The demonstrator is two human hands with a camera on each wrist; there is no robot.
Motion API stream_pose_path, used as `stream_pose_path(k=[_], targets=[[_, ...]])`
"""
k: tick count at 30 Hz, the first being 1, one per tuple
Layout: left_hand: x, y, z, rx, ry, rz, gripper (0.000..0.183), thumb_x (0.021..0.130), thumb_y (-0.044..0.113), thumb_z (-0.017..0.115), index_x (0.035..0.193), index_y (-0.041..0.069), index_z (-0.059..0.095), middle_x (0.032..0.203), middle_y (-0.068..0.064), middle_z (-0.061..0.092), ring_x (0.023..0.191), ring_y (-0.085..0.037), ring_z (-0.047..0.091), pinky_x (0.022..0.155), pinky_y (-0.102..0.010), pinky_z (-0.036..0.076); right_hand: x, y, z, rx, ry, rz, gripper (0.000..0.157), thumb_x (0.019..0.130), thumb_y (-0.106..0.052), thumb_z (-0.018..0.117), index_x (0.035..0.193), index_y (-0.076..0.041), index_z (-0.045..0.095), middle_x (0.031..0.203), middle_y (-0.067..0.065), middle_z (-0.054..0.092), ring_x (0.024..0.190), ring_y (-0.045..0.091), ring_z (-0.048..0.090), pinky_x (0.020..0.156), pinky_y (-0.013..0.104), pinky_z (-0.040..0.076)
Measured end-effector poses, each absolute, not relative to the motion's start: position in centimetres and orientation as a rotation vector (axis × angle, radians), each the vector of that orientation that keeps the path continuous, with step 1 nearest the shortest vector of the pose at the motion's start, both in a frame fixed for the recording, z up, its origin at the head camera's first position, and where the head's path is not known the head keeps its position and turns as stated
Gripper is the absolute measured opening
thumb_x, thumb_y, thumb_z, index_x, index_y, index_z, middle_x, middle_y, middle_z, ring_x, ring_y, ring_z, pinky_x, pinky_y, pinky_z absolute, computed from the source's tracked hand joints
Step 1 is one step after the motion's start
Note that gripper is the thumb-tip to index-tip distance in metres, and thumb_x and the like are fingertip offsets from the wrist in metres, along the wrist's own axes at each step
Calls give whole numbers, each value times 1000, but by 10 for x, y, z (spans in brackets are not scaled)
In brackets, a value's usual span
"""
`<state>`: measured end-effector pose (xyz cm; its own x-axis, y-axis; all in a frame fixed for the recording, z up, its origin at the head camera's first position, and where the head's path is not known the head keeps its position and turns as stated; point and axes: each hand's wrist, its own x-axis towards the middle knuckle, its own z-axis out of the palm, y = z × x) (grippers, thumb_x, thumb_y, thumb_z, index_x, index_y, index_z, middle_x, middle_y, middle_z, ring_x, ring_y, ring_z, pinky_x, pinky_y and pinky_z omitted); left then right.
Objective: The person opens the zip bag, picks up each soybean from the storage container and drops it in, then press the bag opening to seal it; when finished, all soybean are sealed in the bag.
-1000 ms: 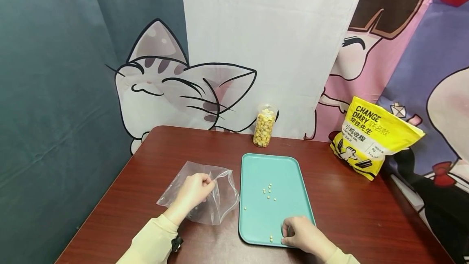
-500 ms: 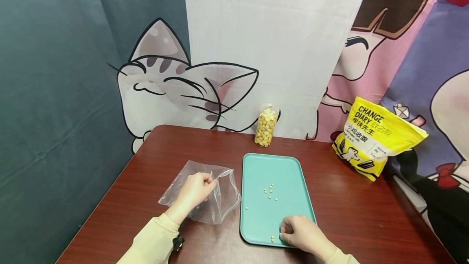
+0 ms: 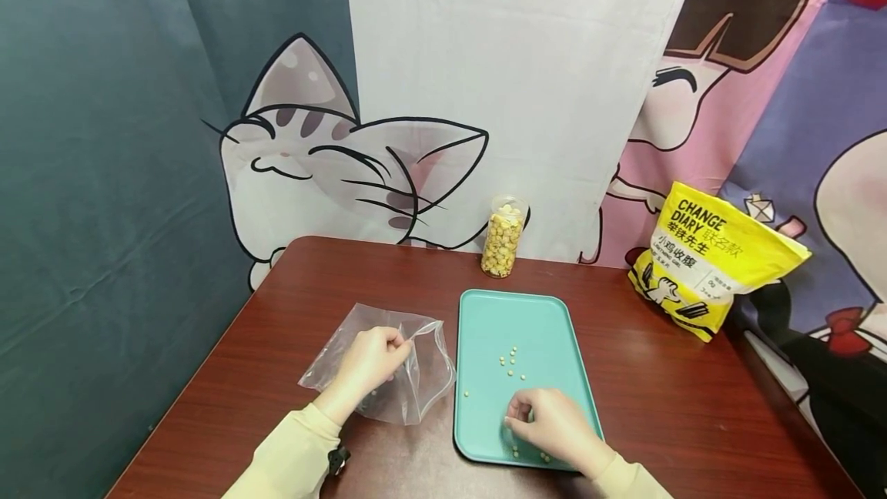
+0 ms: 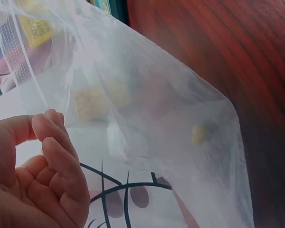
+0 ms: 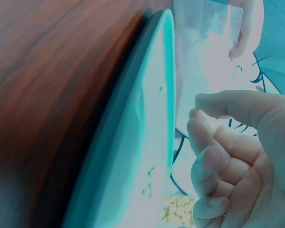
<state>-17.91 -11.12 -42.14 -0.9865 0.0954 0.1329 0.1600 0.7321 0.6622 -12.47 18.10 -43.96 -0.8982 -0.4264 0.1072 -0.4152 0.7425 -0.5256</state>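
Observation:
On the table lies a clear zip bag point(image 3: 416, 387), its mouth turned toward the tray. My left hand point(image 3: 370, 360) pinches the bag's upper edge near the zip strip; one small yellowish lump shows through the plastic in the left wrist view. Over the front part of the turquoise tray point(image 3: 485, 314) is my right hand point(image 3: 550, 426). Its thumb and forefinger pinch a tiny pale-yellow bean point(image 5: 197, 109), which the right wrist view shows at the fingertips. Several similar beans point(image 3: 510, 373) are scattered on the tray, with a few near its front edge.
A clear jar point(image 3: 503, 241) of yellow popcorn-like pieces stands behind the tray at the table's back edge. A yellow snack bag point(image 3: 707, 260) stands at the back right. Printed curtains hang behind and left of the brown table point(image 3: 644, 376).
My right hand has lifted off the tray's front right corner and moved left and forward, uncovering beans there. My left hand keeps its hold on the zip bag.

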Motion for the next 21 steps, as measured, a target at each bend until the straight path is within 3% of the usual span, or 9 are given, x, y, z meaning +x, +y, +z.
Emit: stream_pose_path(k=[14,18,21], targets=[[-180,-107,-416,-216,-2854,-1110,27,86,27,64,60,22,57,47,13,50,40,-5,51,44,-27,36,-142,125,-422,-842,2965,-923,11,81,-22,72,73,-25,65,59,-22,48,51,-6,38,51,19,37],[-180,-107,-416,-219,-2856,-1099,27,86,27,64,60,22,57,47,13,50,40,-5,50,44,-27,36,-145,111,-419,-904,2970,-925,10,81,-23,72,73,-26,66,58,-23,47,50,-7,38,62,28,44],[-180,-105,-416,-216,-2857,-1097,26,86,27,64,61,22,57,47,13,50,40,-4,50,44,-26,37,-148,102,-418,-935,2952,-955,8,81,-21,71,75,-24,67,58,-22,49,51,-7,40,63,24,44]])
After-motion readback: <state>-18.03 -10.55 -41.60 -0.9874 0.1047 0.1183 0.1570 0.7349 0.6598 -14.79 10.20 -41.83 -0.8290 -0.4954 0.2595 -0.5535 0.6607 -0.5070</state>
